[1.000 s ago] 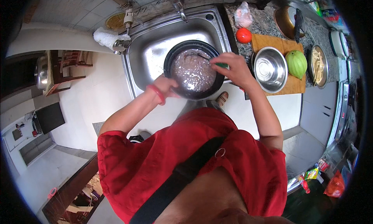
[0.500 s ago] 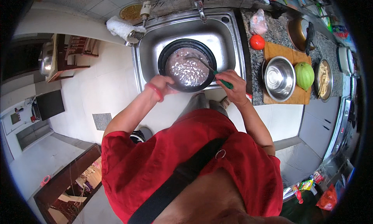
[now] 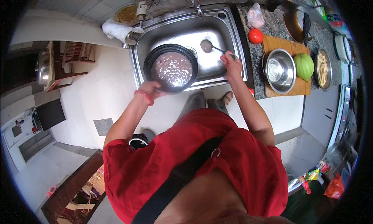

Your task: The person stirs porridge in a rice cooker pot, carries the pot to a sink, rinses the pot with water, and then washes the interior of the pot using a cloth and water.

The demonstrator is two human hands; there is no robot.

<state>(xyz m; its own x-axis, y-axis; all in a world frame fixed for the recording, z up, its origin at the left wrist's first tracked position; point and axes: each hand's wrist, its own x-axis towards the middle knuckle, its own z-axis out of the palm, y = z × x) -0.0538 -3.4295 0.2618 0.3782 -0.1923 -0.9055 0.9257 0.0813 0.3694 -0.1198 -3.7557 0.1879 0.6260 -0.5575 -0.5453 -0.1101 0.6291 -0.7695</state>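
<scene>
Left hand on a pot of cloudy liquid, ladle out to the side over the sink

OK so, nearest first. The left hand (image 3: pixel 150 88), red bangle (image 3: pixel 143 96) on the wrist, has hold of a black pot (image 3: pixel 147 66) at its near-left rim, so the pot sits just beyond and right of that grip. It's at the near-left part of a stainless-steel sink (image 3: pixel 167 38), covering a bit of the near edge; can't tell if it rests on anything. Inside is pinkish-grey liquid (image 3: pixel 172 70) with bright glints all over.

The right hand (image 3: pixel 232 65) is clenched round the green handle of a ladle (image 3: pixel 206 46), near the sink's right edge. The ladle's bowl points left and a little farther away than the fist, just beside the pot's right rim and apart from it. A tap (image 3: pixel 197 7) stands at the sink's far edge.

Right of that is a granite countertop (image 3: pixel 276 24). A wooden cutting board (image 3: pixel 271 46) lies along its near edge, with a steel mixing bowl (image 3: pixel 279 70) toward the board's left edge and a ribbed green gourd (image 3: pixel 304 66) toward its right. Past the board's right edge: a dish of pale strips (image 3: pixel 322 70). Past its far-left corner, a tomato (image 3: pixel 255 36), then a knotted plastic bag (image 3: pixel 255 16).
</scene>
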